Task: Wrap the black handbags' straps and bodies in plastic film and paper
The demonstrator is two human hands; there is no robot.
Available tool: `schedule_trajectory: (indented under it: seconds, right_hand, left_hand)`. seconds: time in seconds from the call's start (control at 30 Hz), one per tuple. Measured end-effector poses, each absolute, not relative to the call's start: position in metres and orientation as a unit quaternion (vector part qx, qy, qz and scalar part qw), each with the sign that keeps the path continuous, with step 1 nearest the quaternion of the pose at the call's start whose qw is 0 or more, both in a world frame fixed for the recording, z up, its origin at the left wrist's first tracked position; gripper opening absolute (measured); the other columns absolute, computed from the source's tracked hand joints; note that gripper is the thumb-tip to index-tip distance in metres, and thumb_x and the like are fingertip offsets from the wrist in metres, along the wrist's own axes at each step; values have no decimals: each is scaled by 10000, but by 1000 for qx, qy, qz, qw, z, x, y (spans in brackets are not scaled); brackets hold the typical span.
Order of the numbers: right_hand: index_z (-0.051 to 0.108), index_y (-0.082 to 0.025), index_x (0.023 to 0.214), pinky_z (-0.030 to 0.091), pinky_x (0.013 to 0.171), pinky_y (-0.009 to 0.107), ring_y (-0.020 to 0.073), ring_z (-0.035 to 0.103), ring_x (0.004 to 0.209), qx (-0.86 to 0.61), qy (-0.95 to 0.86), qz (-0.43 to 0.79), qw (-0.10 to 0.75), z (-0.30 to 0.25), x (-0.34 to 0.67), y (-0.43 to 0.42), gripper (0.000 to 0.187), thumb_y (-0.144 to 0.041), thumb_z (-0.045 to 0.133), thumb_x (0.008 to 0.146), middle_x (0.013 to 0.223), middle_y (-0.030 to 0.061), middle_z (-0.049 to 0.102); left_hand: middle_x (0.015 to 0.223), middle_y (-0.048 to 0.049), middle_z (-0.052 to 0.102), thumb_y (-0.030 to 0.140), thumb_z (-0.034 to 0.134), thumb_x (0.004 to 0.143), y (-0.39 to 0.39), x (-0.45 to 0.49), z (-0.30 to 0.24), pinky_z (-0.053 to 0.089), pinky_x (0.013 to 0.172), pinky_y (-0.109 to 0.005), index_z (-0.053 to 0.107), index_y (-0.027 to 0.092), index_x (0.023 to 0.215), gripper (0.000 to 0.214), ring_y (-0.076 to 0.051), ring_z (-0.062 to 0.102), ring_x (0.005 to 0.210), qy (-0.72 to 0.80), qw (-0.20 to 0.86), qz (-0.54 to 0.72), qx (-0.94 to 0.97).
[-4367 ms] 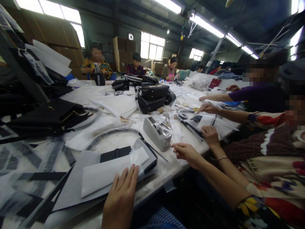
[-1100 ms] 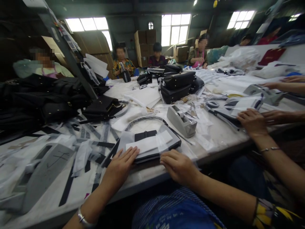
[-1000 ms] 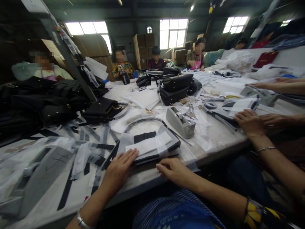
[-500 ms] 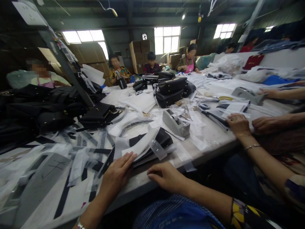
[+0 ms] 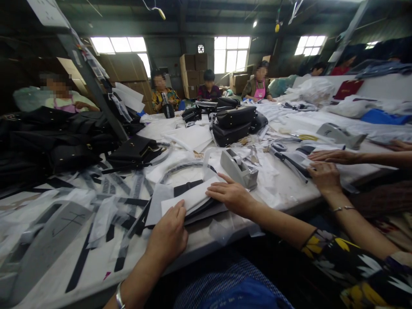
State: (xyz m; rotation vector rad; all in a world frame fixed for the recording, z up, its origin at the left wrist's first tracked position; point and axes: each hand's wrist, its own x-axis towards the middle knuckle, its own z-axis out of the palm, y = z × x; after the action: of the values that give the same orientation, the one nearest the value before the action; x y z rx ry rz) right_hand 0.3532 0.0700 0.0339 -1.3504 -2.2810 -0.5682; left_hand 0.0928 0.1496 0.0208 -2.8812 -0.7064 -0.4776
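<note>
In front of me at the table edge lies a flat black leather-like bag piece [image 5: 206, 213], partly covered by a strip of white wrapping sheet [image 5: 189, 195]. My left hand [image 5: 170, 231] is closed at the sheet's lower left edge, its fingers curled and the thumb side pressed on the sheet. My right hand [image 5: 233, 195] lies over the sheet's right end with fingers stretched out flat. A thin grey sheet [image 5: 157, 201] shows under the left side. Just below the black piece, a clear plastic piece [image 5: 222, 230] hangs near the table edge.
A grey tape dispenser [image 5: 238, 169] stands right behind my right hand; a larger one [image 5: 48, 253] is at the lower left. Stacked black bags [image 5: 233, 124] stand mid-table. At right, a co-worker's hands [image 5: 326, 176] are on wrapped pieces. Several people sit across.
My right hand has moved up from the table edge onto the white sheet. My left fingers have curled. The clear plastic piece has slid off the black piece towards the edge.
</note>
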Motion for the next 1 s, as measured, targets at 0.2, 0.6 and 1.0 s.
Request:
schedule_trajectory:
  seconds: [0.2, 0.6, 1.0]
  right_hand:
    - [684, -153, 1137, 518, 1017, 440, 225, 701, 1021, -498, -810, -200, 235, 4, 355, 62, 241, -124, 539, 946, 1100, 104, 752]
    - [695, -196, 1145, 527, 973, 335, 208, 705, 1021, -688, -515, 175, 480, 49, 400, 140, 313, -152, 667, 837, 1158, 83, 726]
    - [770, -120, 904, 561, 911, 365, 216, 730, 872, -625, -514, 250, 532, 57, 410, 210, 231, -320, 761, 790, 898, 70, 784]
  left_hand:
    - [1376, -275, 559, 323, 656, 882, 138, 134, 25, 503, 1014, -460, 591, 53, 1166, 397, -353, 579, 1233, -263, 57, -212, -940]
    - [1408, -80, 580, 153, 430, 998, 134, 154, -29, 373, 1112, -558, 544, 172, 1387, 406, -286, 564, 1287, -204, 52, -251, -945]
    - [1422, -99, 563, 148, 433, 985, 135, 154, -31, 377, 1122, -590, 512, 165, 1421, 443, -293, 542, 1312, -208, 11, -248, -946]
